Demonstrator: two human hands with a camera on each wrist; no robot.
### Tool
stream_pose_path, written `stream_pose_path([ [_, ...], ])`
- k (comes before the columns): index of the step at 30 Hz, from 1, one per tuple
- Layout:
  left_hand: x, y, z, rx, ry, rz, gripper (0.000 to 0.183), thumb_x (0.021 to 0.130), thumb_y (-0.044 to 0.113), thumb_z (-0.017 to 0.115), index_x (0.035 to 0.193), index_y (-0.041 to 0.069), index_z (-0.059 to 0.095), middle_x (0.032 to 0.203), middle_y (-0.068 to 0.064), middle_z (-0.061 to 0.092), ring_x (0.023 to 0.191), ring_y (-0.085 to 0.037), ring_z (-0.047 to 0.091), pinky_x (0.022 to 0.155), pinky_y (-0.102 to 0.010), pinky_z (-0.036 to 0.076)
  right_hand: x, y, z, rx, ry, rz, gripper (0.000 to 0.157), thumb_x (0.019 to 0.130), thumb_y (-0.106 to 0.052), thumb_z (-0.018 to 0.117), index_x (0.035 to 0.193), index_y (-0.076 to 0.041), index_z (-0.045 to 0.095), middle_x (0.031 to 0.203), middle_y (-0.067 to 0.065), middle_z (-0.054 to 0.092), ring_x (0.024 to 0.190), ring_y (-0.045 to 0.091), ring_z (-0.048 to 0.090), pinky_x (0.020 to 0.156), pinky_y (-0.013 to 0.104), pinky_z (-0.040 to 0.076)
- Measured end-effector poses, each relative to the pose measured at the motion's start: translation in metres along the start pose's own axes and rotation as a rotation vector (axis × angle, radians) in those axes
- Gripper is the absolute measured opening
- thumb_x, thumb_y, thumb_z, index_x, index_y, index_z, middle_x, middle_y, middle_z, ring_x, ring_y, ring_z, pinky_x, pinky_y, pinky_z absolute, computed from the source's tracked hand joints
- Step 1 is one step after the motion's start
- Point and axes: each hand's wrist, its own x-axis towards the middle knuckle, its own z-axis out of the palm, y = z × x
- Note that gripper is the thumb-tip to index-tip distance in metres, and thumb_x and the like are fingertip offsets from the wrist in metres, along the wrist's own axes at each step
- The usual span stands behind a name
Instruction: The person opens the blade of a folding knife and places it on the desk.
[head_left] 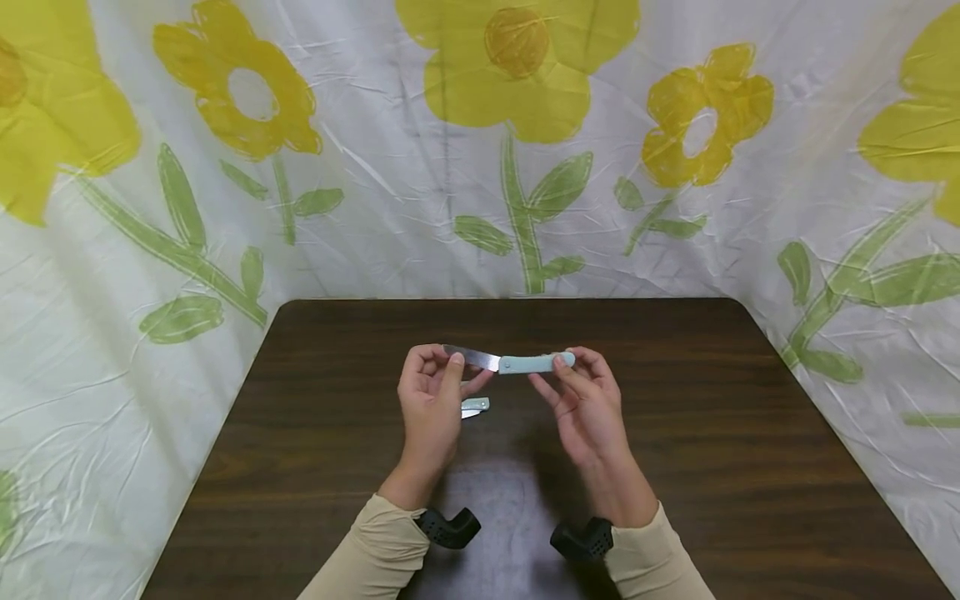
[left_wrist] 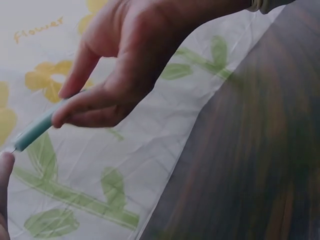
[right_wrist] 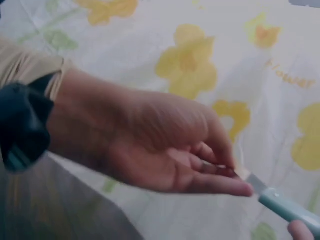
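One yellow flower (head_left: 63,96) is running off the left side of the head view, so only part of it is showing on the white cloth (head_left: 90,292). Next, the brown table (head_left: 315,367) is spreading out, and its near edge is falling outside the head view. A tan sleeve (head_left: 378,546) is coming in from the bottom, cut off there, with a black gadget (head_left: 448,528) sitting at the wrist.

The left hand (head_left: 431,404) is pinching the blade (head_left: 482,359) close to its end, in a narrow grip. Thumb and fingers are covering some of it, so the tip is hard to make out. Just below, a second knife (head_left: 475,405) is lying on the table. The left hand is hiding much of it; only a green bit and a shiny bit are peeking out.

In the middle, the first knife (head_left: 517,364) is being held up over the table by both hands, blade on the left, green handle (head_left: 536,364) on the right. In the right wrist view, the handle is running off the edge.

The right hand (head_left: 592,412) is pinching the handle's right end, also narrowly. Farther right, another flower (head_left: 918,125) is getting cut off.
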Motion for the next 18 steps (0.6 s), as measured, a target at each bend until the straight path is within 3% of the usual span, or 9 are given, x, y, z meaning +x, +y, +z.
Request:
stream_pose_path([
  [6, -0.002, -0.005, 0.008, -0.018, 0.061, 0.031, 0.014, 0.104, -0.007, 0.057, 0.108, -0.002, 0.044, 0.099, -0.012, 0.054, 0.091, -0.021, 0.069, 0.082, -0.045, 0.066, -0.003, 0.006, 0.004, 0.063, 0.04, -0.012, 0.017, 0.099, 0.002, 0.069, 0.102, -0.01, 0.058, 0.097, 0.003, 0.061, 0.09, 0.016, 0.071, 0.084, 0.041, 0.066],
  [11, -0.003, -0.007, 0.008, -0.021, 0.062, 0.035, 0.016, 0.103, -0.008, 0.056, 0.107, -0.004, 0.041, 0.1, -0.013, 0.054, 0.089, -0.023, 0.068, 0.082, -0.045, 0.066, -0.003, 0.007, 0.003, 0.057, 0.021, -0.008, 0.016, 0.1, 0.001, 0.068, 0.103, -0.011, 0.058, 0.099, 0.002, 0.06, 0.092, 0.014, 0.07, 0.086, 0.04, 0.066],
  [15, 0.0, -0.005, -0.001, 0.008, 0.034, -0.01, 0.015, 0.101, -0.012, 0.053, 0.102, -0.001, 0.042, 0.098, -0.015, 0.057, 0.085, -0.022, 0.072, 0.079, -0.044, 0.067, 0.0, 0.005, -0.004, -0.067, -0.017, 0.002, 0.016, 0.101, 0.001, 0.068, 0.1, -0.013, 0.059, 0.097, 0.0, 0.061, 0.09, 0.012, 0.069, 0.087, 0.041, 0.066],
  [18, 0.002, -0.003, -0.014, 0.101, -0.004, -0.083, 0.014, 0.099, -0.013, 0.052, 0.099, 0.0, 0.044, 0.093, -0.017, 0.061, 0.079, -0.021, 0.075, 0.075, -0.042, 0.067, 0.004, 0.0, -0.014, -0.286, -0.031, 0.002, 0.017, 0.1, 0.0, 0.07, 0.099, -0.014, 0.06, 0.092, -0.002, 0.065, 0.081, 0.013, 0.069, 0.082, 0.04, 0.067],
])
